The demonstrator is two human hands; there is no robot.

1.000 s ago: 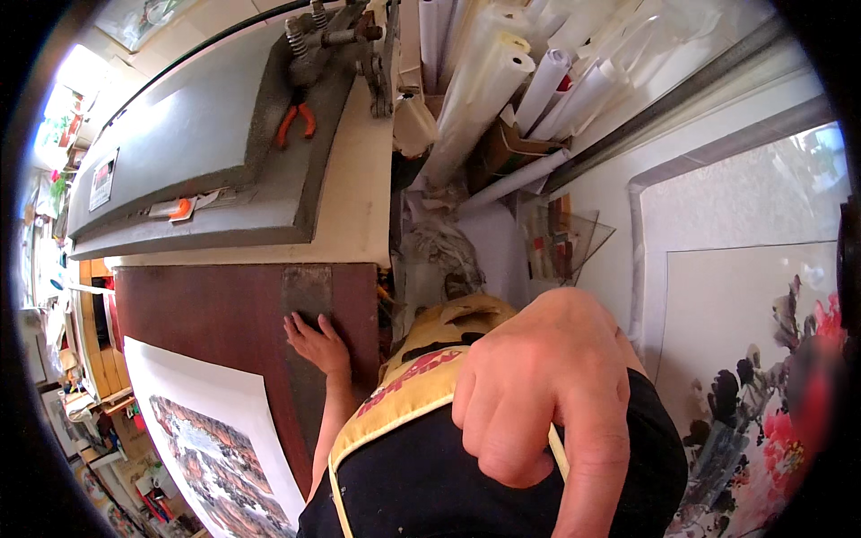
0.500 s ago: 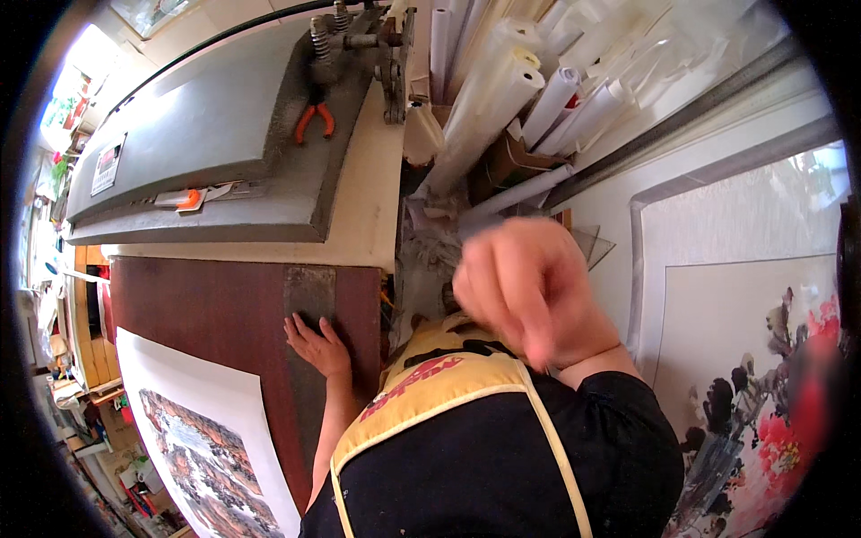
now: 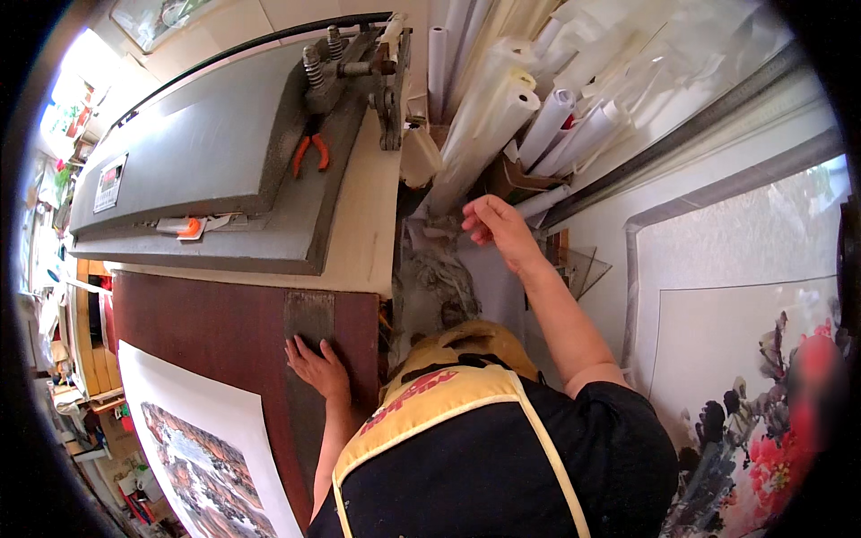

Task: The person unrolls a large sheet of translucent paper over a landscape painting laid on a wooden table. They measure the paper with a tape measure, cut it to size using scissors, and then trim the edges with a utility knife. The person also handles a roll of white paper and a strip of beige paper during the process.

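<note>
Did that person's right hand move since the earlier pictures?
Yes, the right hand has moved forward, closer to the white rolls standing by the wall.

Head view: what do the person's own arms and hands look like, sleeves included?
Left hand and right hand: gloveless, no watch or bracelet visible. The right forearm is bare below a short black sleeve; the left forearm is bare, its sleeve edge unclear.
</note>
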